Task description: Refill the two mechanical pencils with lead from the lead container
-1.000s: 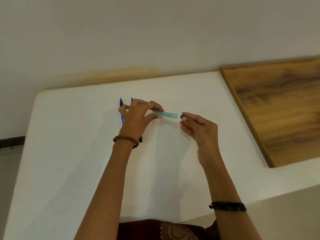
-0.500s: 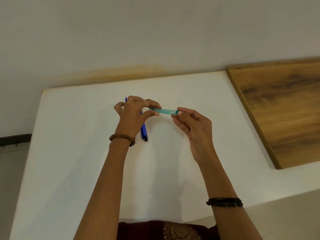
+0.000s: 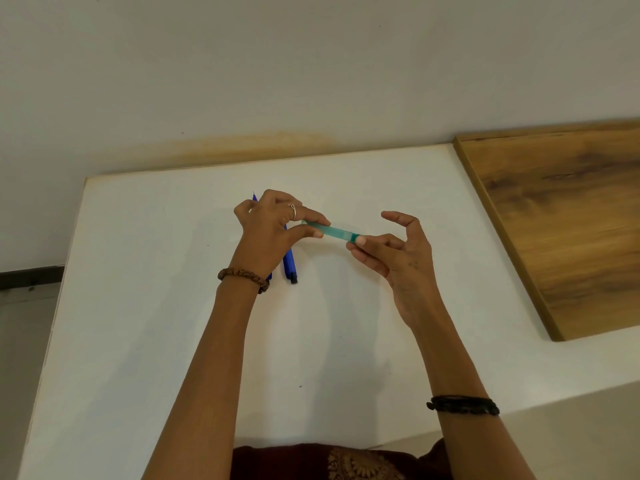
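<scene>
**Both hands on the lead container above the white table**

The left hand [image 3: 273, 233] pinches one end of the teal lead container [image 3: 329, 232] between thumb and forefinger, its other fingers curled. The right hand [image 3: 394, 251] pinches the opposite end, at the darker green cap [image 3: 353, 236], with thumb and middle fingers, while its forefinger lifts clear and bends. The container spans the gap between the two hands, held nearly level above the table [image 3: 145, 306].

Beneath and just behind the left hand lie the two blue mechanical pencils [image 3: 290, 268], side by side on the table and mostly hidden by it; one tip shows beyond the left fingers, and one dark end lies beside the left wrist, near the brown bead bracelet [image 3: 242, 276]. A wooden board [image 3: 561, 220] lies well to the right of the right hand.
</scene>
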